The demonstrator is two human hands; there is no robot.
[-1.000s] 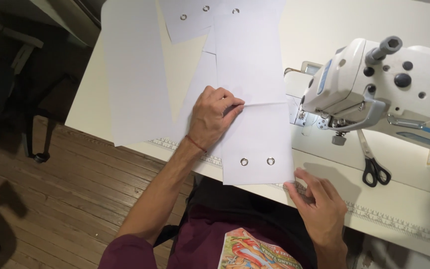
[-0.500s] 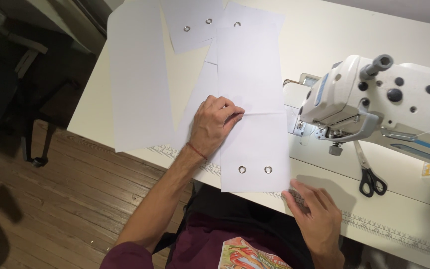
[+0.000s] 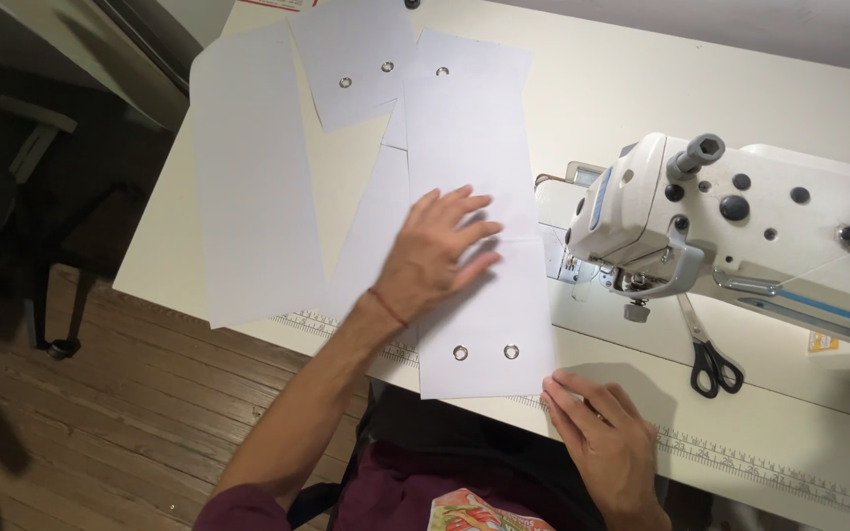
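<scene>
My left hand [image 3: 440,251] lies flat, fingers spread, on the eyelet panel [image 3: 479,246] by the machine [image 3: 740,226]. My right hand [image 3: 607,447] rests open at its near corner. I count four panels, five eyelets, one scissors [image 3: 710,354].

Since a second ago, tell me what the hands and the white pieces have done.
The left hand has opened: earlier its fingers were curled at the fold of the long white piece with two eyelets; now they lie spread flat on it. The right hand stays at the table edge, beside that piece's near corner. The sewing machine, the scissors and the other white pieces lie as before.
</scene>
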